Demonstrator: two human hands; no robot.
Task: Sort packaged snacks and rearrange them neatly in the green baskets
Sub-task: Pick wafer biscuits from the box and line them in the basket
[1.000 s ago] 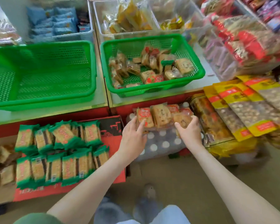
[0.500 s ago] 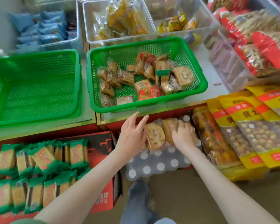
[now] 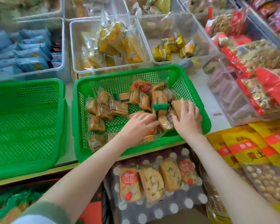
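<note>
Reaching into the right-hand green basket (image 3: 207, 126), a person works with both bare hands among small wrapped snack packets (image 3: 118, 108). The basket sits at the centre of the view. Its packets lie in a loose jumble, some flat and some on edge, thickest from twelve to four o'clock inside it.

The left hand (image 3: 139, 125) lies palm down near the basket's six o'clock. Its fingers are straight and point toward three o'clock, pressing on packets without closing round any. The right hand (image 3: 188, 122) is at the four o'clock corner, its fingers draped over a brown packet (image 3: 178, 104). Whether they clasp it or only rest on it cannot be told. A small green tag (image 3: 161, 106) stands between the two hands.

A second green basket (image 3: 60, 113) at nine o'clock shows only its perforated floor. At six o'clock, below the shelf edge, a row of similar packets (image 3: 152, 180) lies on a grey polka-dot surface (image 3: 152, 212).

The step in hand appears to be settling packets into the basket. The next move likely calls for squaring the jumble into rows by kind, with a light touch, since the biscuits inside probably break easily.
</note>
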